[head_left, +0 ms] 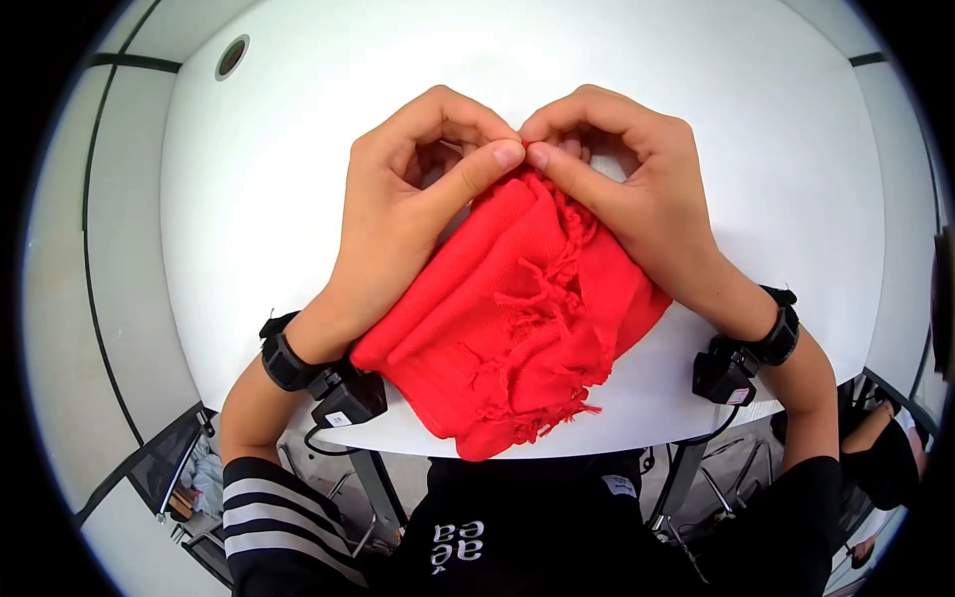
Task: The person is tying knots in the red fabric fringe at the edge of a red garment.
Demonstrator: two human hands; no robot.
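A bright red scarf (468,289) with knotted, twisted fringe lies bunched on the white table, its lower end reaching the table's front edge. My left hand (418,184) pinches the scarf's top end between thumb and index finger. Right beside it, my right hand (637,179) pinches the same end, the two thumb tips almost touching. From there the cloth spreads down toward my body, with fringe strands hanging over its middle and right side. The other fingers of both hands are curled, and the bit of cloth within the pinch is mostly hidden.
The white table (756,129) has a round grommet hole (232,58) at the far left. Black wrist straps carry small boxes (348,400) with cables on both my wrists. Pale partition panels stand on both sides. Another person (880,453) is partly visible at the lower right.
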